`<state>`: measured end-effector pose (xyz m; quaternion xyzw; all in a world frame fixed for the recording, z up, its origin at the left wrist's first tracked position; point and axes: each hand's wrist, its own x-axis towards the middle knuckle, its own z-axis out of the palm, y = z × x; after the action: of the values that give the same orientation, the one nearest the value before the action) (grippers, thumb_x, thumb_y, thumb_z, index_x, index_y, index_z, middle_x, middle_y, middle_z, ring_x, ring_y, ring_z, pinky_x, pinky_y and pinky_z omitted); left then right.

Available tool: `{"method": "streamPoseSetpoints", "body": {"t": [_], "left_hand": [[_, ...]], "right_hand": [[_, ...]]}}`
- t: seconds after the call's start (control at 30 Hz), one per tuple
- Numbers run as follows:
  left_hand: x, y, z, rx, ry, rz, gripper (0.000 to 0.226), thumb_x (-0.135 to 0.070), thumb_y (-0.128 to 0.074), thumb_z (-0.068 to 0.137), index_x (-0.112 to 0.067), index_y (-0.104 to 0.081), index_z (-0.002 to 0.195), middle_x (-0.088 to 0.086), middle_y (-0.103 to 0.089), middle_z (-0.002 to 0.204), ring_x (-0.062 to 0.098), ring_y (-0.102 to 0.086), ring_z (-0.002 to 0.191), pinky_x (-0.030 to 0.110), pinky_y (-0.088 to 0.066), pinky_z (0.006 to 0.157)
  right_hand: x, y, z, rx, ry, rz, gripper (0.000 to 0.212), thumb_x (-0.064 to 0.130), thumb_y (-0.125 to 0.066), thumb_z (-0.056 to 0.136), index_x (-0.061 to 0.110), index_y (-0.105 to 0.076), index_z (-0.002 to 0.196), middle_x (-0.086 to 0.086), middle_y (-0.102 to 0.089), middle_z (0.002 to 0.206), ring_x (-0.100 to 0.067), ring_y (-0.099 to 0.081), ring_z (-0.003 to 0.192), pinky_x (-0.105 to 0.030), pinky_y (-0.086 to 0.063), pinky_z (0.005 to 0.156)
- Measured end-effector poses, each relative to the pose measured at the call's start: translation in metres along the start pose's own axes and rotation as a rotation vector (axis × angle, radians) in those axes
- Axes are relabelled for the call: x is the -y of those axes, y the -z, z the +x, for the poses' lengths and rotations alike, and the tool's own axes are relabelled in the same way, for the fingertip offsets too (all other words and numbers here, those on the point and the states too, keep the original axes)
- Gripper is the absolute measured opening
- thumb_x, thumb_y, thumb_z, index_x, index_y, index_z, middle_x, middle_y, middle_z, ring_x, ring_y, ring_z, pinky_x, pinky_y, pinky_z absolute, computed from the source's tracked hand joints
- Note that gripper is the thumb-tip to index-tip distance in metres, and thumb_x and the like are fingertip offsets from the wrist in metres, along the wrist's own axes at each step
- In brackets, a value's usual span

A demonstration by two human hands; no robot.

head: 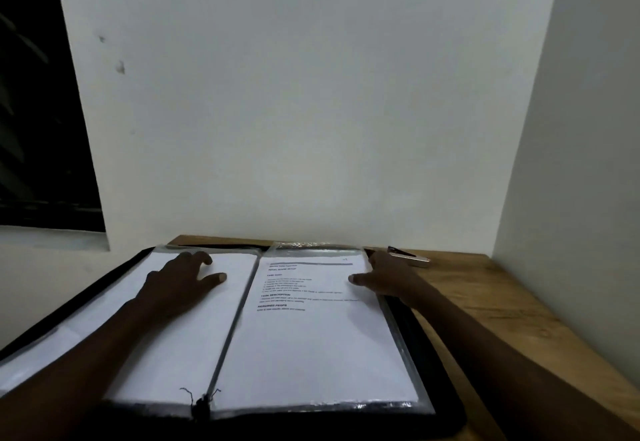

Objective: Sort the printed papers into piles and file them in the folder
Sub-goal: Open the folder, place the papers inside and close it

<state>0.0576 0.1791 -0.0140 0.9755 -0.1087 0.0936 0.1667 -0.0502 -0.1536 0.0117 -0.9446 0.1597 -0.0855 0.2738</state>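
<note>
1. Left hand [180, 279], from my remote seat, lies flat with fingers spread on the blank page [180, 343] of the open black folder [427, 340], which sits on the wooden table [502, 305].
2. I see the printed paper [311, 336] filling the folder's right sleeve.
3. Right hand [384, 276] rests at that sheet's right edge, thumb stretched onto it; I cannot tell whether its fingers grip.
4. Just behind it lies a silvery stapler [410, 258].

Wooden table [485, 295] against a white wall [294, 94].
A small silvery tool [410, 258] lies near the table's far edge; a dark window [34, 94] sits at left.
</note>
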Motion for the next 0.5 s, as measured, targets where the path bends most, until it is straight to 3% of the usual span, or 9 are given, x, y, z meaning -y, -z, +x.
{"method": "streamPoseSetpoints", "body": {"t": [0.07,0.27,0.33,0.4,0.47,0.5], "left_hand": [[-0.001,0.001,-0.011,0.008,-0.020,0.005,0.050,-0.061,-0.046,0.093,-0.029,-0.046,0.132,-0.001,-0.046,0.144,0.020,-0.046,0.130,0.040,-0.036,0.101],[-0.003,0.007,-0.027,0.046,-0.053,-0.032,0.052,-0.063,-0.046,0.092,-0.032,-0.044,0.134,-0.002,-0.044,0.145,0.019,-0.044,0.132,0.040,-0.037,0.104],[0.001,0.012,-0.032,0.048,-0.057,-0.047,0.052,-0.062,-0.047,0.092,-0.031,-0.044,0.134,-0.001,-0.045,0.144,0.019,-0.044,0.132,0.040,-0.037,0.104],[0.010,0.019,-0.035,0.051,-0.040,-0.058,0.052,-0.062,-0.048,0.092,-0.031,-0.045,0.134,-0.001,-0.047,0.142,0.019,-0.044,0.131,0.039,-0.038,0.104],[0.021,0.023,-0.034,0.061,-0.014,-0.065,0.052,-0.064,-0.049,0.090,-0.032,-0.047,0.131,0.001,-0.050,0.138,0.019,-0.047,0.128,0.040,-0.039,0.105],[0.033,0.026,-0.037,0.057,0.006,-0.083,0.053,-0.066,-0.050,0.088,-0.032,-0.049,0.130,0.002,-0.052,0.135,0.020,-0.049,0.126,0.041,-0.039,0.105]], "right_hand": [[-0.003,-0.002,-0.013,-0.019,-0.011,0.072,0.033,0.037,-0.074,0.081,0.016,-0.048,0.081,0.002,-0.053,0.083,-0.011,-0.049,0.074,-0.020,-0.029,0.053],[0.001,0.013,-0.041,0.071,-0.056,0.373,0.030,0.025,-0.080,0.076,0.011,-0.054,0.074,-0.004,-0.057,0.075,-0.015,-0.054,0.062,-0.020,-0.041,0.051],[0.006,0.022,-0.060,0.253,-0.117,0.403,0.031,0.024,-0.079,0.078,-0.001,-0.066,0.092,-0.010,-0.071,0.089,-0.025,-0.070,0.079,-0.032,-0.058,0.074],[0.017,0.028,-0.076,0.399,-0.153,0.467,0.038,0.020,-0.076,0.082,0.001,-0.066,0.113,-0.016,-0.072,0.108,-0.032,-0.069,0.101,-0.046,-0.052,0.096],[0.034,0.037,-0.085,0.465,-0.126,0.603,0.035,0.015,-0.069,0.088,-0.001,-0.063,0.118,-0.018,-0.071,0.109,-0.030,-0.069,0.096,-0.044,-0.052,0.096],[0.053,0.041,-0.092,0.490,-0.102,0.696,0.031,0.014,-0.065,0.091,-0.002,-0.062,0.117,-0.018,-0.071,0.104,-0.027,-0.070,0.086,-0.040,-0.057,0.085]]}}
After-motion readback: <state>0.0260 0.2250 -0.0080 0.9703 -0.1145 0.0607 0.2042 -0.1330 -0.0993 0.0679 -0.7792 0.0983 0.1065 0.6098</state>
